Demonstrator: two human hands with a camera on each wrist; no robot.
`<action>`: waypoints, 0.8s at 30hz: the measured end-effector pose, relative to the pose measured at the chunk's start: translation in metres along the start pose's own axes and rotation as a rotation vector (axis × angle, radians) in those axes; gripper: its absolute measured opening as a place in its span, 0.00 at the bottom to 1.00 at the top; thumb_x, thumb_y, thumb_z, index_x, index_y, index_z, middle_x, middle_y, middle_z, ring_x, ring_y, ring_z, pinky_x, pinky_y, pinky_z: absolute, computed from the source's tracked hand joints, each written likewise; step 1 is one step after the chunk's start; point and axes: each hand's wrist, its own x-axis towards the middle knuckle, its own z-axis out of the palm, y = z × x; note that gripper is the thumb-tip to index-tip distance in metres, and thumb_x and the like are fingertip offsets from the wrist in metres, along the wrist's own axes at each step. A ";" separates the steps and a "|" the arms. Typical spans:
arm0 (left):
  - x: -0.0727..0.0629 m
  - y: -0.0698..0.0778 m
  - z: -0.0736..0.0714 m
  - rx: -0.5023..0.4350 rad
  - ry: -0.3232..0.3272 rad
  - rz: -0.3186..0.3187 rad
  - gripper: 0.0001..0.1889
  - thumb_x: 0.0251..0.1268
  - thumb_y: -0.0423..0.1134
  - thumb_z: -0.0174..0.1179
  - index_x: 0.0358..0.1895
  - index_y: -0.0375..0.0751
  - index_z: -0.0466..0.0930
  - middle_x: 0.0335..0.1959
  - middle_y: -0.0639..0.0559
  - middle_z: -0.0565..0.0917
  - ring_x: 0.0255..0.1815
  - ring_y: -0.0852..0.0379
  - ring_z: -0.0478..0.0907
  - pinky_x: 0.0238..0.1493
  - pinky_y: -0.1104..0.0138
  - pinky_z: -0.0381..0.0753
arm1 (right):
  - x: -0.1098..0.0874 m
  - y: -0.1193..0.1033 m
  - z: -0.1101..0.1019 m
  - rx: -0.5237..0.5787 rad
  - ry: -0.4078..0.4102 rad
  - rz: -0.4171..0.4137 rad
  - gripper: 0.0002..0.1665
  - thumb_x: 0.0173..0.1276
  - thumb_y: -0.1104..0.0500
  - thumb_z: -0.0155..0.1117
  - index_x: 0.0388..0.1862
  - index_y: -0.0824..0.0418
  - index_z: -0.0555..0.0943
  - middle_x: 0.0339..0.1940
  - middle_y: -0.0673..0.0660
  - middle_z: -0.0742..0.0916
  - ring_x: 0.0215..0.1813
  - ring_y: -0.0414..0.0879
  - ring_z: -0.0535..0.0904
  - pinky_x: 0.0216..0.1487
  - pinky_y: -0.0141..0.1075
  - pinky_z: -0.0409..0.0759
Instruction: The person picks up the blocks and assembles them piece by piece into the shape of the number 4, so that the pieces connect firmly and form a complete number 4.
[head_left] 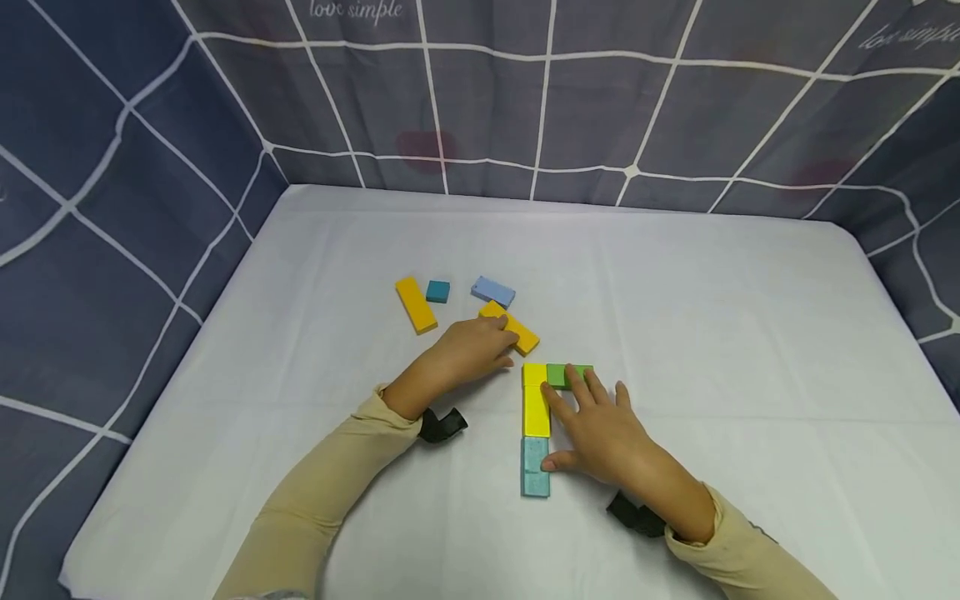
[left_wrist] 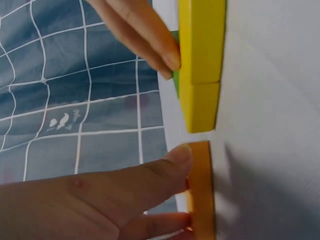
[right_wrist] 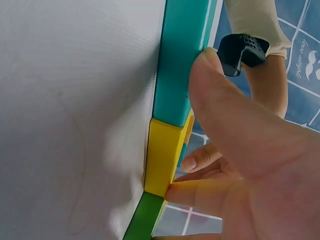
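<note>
My left hand (head_left: 472, 346) reaches over an orange-yellow block (head_left: 527, 339), fingertips on its top. Its thumb lies close to the near edge. My right hand (head_left: 607, 437) is spread beside an L-shaped row of blocks. Its fingertips rest at the green block (head_left: 557, 376) and the yellow blocks (head_left: 536, 412); its thumb touches the side of the teal blocks (head_left: 536, 467). In the right wrist view, the teal block (right_wrist: 180, 65), yellow block (right_wrist: 162, 157) and green block (right_wrist: 143, 217) stand end to end. The orange-yellow block (left_wrist: 202, 200) sits just off the yellow row's end in the left wrist view.
Farther back on the white table (head_left: 712, 333) lie another orange-yellow block (head_left: 416, 306), a small dark teal block (head_left: 438, 291) and a light blue block (head_left: 492, 291). A dark grid-patterned curtain (head_left: 487, 108) stands behind and at both sides.
</note>
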 end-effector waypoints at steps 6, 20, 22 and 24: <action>0.005 0.002 0.005 -0.060 -0.006 0.028 0.19 0.63 0.45 0.56 0.55 0.43 0.76 0.64 0.43 0.69 0.63 0.50 0.68 0.61 0.60 0.70 | 0.000 0.001 0.000 -0.003 0.008 -0.012 0.56 0.44 0.29 0.61 0.69 0.56 0.62 0.70 0.68 0.60 0.69 0.66 0.55 0.56 0.63 0.65; 0.009 0.003 0.016 -0.133 0.033 0.083 0.18 0.69 0.37 0.45 0.60 0.45 0.72 0.66 0.41 0.64 0.67 0.48 0.63 0.64 0.60 0.65 | -0.001 0.003 0.001 -0.001 0.007 -0.021 0.56 0.44 0.29 0.61 0.69 0.56 0.62 0.70 0.69 0.60 0.69 0.67 0.55 0.54 0.61 0.68; 0.010 0.003 0.017 -0.143 0.057 0.101 0.16 0.69 0.36 0.46 0.57 0.44 0.74 0.63 0.42 0.67 0.64 0.50 0.66 0.63 0.62 0.68 | 0.000 0.003 0.001 -0.005 0.008 -0.020 0.56 0.45 0.29 0.61 0.69 0.56 0.61 0.70 0.69 0.60 0.69 0.67 0.55 0.55 0.62 0.67; 0.012 0.003 0.017 -0.150 0.074 0.119 0.15 0.68 0.35 0.46 0.54 0.43 0.75 0.60 0.43 0.68 0.61 0.51 0.69 0.61 0.63 0.70 | 0.000 0.003 0.001 -0.008 0.008 -0.018 0.56 0.45 0.29 0.61 0.69 0.56 0.61 0.70 0.69 0.60 0.69 0.66 0.55 0.56 0.64 0.65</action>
